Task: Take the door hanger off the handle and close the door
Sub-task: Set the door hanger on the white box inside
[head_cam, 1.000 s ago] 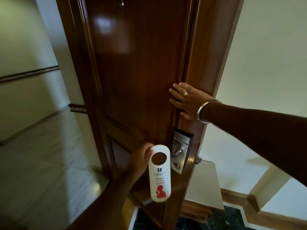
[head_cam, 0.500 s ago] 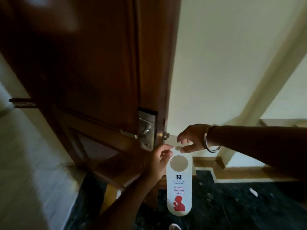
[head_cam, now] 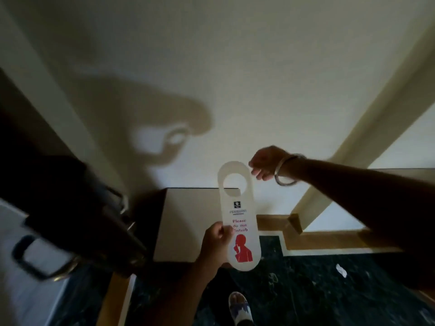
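The white door hanger (head_cam: pixel 239 215), with red "Please do not disturb" lettering and a red figure, is upright in mid-air, clear of the door. My left hand (head_cam: pixel 215 243) grips its lower left edge. My right hand (head_cam: pixel 266 165), a bangle on the wrist, hovers beside the hanger's top right rim with fingers loosely curled and nothing in them; whether a fingertip touches the rim I cannot tell. The dark wooden door (head_cam: pixel 70 184) fills the left side, blurred. Its metal handle (head_cam: pixel 35 257) shows at the lower left.
A pale wall lies straight ahead, with a white boxed ledge (head_cam: pixel 188 220) at its foot. Wooden skirting (head_cam: pixel 329 238) borders a dark marble floor (head_cam: pixel 306 290). My sandalled foot (head_cam: pixel 239 307) is at the bottom, and a white scrap (head_cam: pixel 341 270) lies on the floor.
The hanger came away from the door into open air, and my left hand shifted from its top to its lower edge. My right hand released the top. The door swung left in view.
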The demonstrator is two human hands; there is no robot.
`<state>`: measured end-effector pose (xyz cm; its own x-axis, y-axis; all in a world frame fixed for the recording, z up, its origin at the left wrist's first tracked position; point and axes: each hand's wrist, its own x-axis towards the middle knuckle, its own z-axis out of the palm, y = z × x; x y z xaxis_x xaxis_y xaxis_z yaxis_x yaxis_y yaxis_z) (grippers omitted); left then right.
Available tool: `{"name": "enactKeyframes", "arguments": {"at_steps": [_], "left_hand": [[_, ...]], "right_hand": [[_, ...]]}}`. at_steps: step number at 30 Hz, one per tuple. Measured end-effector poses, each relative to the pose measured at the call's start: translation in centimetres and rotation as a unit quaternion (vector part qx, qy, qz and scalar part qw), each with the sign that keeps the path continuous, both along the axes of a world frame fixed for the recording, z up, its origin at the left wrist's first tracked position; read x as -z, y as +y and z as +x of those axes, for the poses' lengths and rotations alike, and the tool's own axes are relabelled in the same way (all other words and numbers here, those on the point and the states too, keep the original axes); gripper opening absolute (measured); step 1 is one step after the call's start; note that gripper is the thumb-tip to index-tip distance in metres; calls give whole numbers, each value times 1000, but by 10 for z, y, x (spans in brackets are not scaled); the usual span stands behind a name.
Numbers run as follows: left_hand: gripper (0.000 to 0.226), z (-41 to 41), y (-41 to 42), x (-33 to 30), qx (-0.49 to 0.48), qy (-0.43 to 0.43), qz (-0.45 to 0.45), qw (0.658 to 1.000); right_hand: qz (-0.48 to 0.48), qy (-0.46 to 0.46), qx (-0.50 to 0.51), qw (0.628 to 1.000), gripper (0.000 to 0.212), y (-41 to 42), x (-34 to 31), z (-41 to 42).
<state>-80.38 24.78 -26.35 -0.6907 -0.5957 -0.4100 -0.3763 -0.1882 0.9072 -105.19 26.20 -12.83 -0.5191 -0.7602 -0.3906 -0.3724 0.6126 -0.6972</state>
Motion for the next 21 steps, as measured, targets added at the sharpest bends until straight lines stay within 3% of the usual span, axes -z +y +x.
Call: {"name": "enactKeyframes", "arguments": {"at_steps": [4, 7, 10, 13, 21], "left_hand": [[21, -63, -32, 38, -43, -66, 22, 997], [18, -94, -56, 79, -49, -127, 26, 990], [12, -110, -79, 139, -60, -195, 28, 979], [3, -111, -98, 196, -61, -248, 62, 965], [28, -113, -126, 315, -48, -332, 81, 939]], "right_hand": [[88, -108, -16, 990, 16, -6, 122, -27], [88, -180, 33, 979, 2, -15, 202, -31], [89, -206, 53, 973, 4, -38, 277, -38], [124, -200, 50, 971, 7, -56, 338, -39], [190, -152, 68, 968, 17, -89, 471, -33]]}}
